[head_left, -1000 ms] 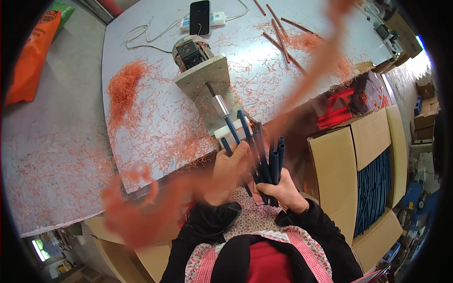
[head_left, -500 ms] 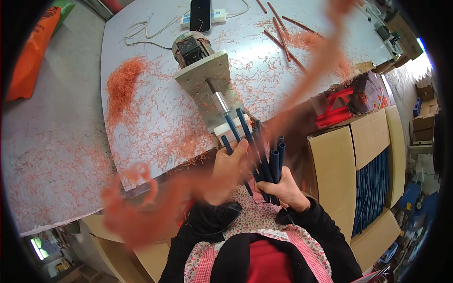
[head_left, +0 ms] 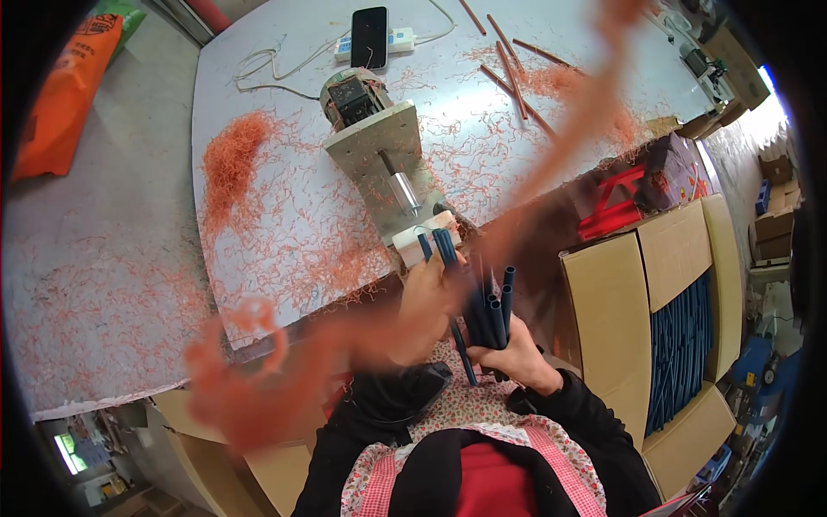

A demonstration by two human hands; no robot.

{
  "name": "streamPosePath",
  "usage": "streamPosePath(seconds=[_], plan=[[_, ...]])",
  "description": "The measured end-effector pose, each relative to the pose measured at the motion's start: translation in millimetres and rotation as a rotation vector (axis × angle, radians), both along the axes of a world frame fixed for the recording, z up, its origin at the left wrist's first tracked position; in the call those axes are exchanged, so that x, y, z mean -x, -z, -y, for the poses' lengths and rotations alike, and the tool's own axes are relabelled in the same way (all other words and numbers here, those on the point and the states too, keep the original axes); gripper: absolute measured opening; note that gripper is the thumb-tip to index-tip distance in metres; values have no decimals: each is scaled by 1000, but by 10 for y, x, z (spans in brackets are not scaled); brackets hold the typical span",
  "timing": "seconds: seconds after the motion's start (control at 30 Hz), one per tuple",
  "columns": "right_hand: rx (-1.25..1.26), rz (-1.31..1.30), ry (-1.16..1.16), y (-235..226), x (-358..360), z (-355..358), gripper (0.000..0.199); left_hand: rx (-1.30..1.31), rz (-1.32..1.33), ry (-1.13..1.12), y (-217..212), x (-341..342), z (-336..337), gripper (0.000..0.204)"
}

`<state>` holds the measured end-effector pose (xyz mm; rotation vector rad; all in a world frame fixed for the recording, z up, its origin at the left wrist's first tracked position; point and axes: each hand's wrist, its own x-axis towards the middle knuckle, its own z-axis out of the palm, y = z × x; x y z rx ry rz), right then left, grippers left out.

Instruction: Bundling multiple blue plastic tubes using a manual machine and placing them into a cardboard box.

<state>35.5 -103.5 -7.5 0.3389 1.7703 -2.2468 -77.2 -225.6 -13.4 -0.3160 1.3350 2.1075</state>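
My left hand (head_left: 420,297) is closed round several dark blue tubes (head_left: 444,245), their upper ends beside a white block (head_left: 412,246) at the table's edge. Lower right of it, my right hand (head_left: 523,356) grips a bundle of similar dark blue tubes (head_left: 491,314), hollow ends upward. Beyond the left hand, a small motor (head_left: 356,96) on a metal bracket (head_left: 379,138) points its shaft and shiny metal cylinder (head_left: 402,191) toward me. The tube ends stand apart from that cylinder. A blurred reddish strand close to the camera partly covers my left hand.
Orange-red shavings (head_left: 233,159) litter the white table (head_left: 301,181). Reddish-brown tubes (head_left: 510,79) lie at the back right; a phone (head_left: 369,36) rests on a power strip (head_left: 401,40). To my right stands an open cardboard box (head_left: 607,319) of blue tubes (head_left: 680,353).
My left hand has drawn a blue tube back from the metal cylinder toward me. The tubes in it now sit closer together and lower. My right hand keeps its bundle, slightly shifted.
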Motion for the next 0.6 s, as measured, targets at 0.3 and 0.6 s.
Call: streamPosePath(seconds=[0.3, 0.6], plan=[[31, 35, 23, 76, -60, -37, 48, -177, -67, 136, 77, -60, 88, 28], [110, 56, 75, 45, 183, -30, 42, -219, 11, 85, 130, 34, 177, 30]])
